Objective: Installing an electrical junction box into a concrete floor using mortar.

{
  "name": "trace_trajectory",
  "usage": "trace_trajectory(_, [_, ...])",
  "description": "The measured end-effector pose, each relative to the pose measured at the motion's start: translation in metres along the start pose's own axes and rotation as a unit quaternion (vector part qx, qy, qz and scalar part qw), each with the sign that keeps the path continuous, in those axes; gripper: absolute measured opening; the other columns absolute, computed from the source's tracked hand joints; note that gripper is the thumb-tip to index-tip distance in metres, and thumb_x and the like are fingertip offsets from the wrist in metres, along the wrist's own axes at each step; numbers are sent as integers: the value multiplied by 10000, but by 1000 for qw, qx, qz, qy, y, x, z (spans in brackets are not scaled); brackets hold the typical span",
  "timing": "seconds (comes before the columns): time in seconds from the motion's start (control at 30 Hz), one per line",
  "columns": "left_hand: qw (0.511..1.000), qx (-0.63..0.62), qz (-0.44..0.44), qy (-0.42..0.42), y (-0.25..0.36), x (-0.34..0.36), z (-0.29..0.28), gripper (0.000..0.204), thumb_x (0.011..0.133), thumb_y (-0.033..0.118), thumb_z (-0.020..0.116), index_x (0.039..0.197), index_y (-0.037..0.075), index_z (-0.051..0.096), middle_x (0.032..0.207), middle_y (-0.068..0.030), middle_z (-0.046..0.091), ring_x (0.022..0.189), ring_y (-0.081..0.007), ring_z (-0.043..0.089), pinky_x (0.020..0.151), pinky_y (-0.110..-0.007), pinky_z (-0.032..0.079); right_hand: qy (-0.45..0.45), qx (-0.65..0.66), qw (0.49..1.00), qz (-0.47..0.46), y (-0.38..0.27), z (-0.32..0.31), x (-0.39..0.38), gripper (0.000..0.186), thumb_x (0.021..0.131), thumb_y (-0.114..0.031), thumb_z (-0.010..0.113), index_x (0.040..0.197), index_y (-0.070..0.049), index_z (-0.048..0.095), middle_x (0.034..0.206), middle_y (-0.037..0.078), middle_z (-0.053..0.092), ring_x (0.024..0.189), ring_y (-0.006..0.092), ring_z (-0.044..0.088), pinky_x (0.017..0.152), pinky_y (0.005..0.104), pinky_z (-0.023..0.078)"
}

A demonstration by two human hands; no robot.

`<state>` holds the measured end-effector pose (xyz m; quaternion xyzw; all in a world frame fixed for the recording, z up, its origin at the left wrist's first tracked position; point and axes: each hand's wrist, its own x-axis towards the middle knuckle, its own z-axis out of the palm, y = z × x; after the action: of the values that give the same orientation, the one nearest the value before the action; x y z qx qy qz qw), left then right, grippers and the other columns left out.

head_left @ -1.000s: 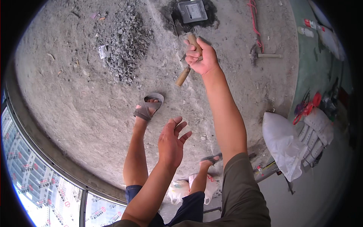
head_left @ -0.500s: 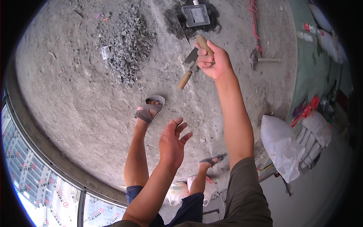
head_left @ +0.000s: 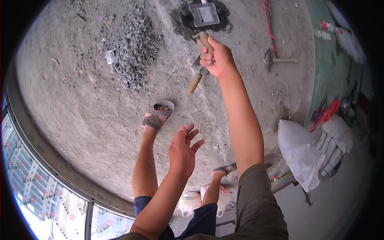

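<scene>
My right hand [head_left: 217, 60] is closed round the wooden handle of a trowel [head_left: 187, 25]. Its dark blade is angled against the dark, damp-looking patch [head_left: 224, 27], left of a grey rectangular box [head_left: 208, 20] with a label. Whether the blade touches the patch I cannot tell. A second trowel [head_left: 195, 83] with a wooden handle lies on the ground beneath my right hand, its blade partly hidden by my fingers. My left hand [head_left: 182, 154] hangs above the ground near my sandalled foot, fingers apart and holding nothing.
A heap of grey gravel [head_left: 138, 48] lies at the upper left, with a small white packet [head_left: 110, 57] beside it. To the right are a hammer [head_left: 280, 60], a red rope [head_left: 269, 24] and white sacks [head_left: 298, 152]. Plastic bags [head_left: 190, 204] stand by my feet; a window borders the lower left.
My right hand has moved left and slightly upward with the trowel, bringing the blade left of the grey box. My left hand stays nearly still.
</scene>
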<state>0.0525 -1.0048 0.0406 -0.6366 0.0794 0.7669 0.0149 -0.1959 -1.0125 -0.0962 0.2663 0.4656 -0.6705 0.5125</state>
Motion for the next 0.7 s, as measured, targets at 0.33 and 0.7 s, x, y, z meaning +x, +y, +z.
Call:
trace_trajectory(0.33, [1000, -9, -6, -5, -1, 0, 0, 381, 1015, 313, 481, 1265, 26, 484, 1282, -89, 510, 1171, -209, 499, 924, -429, 468, 27, 46, 998, -20, 1, 9, -1, 407, 1018, -318, 469, 1188, 50, 506, 749, 15, 489, 525, 68, 353, 501, 245, 298])
trace_trajectory(0.7, [1000, -4, -6, -4, -2, 0, -1, 378, 1016, 311, 478, 1269, 29, 483, 1295, -91, 509, 1186, -220, 495, 938, -437, 461, 39, 68, 997, -1, 2, 23, 1, 413, 1009, -310, 501, 1175, 68, 511, 731, 13, 487, 524, 75, 348, 494, 246, 283])
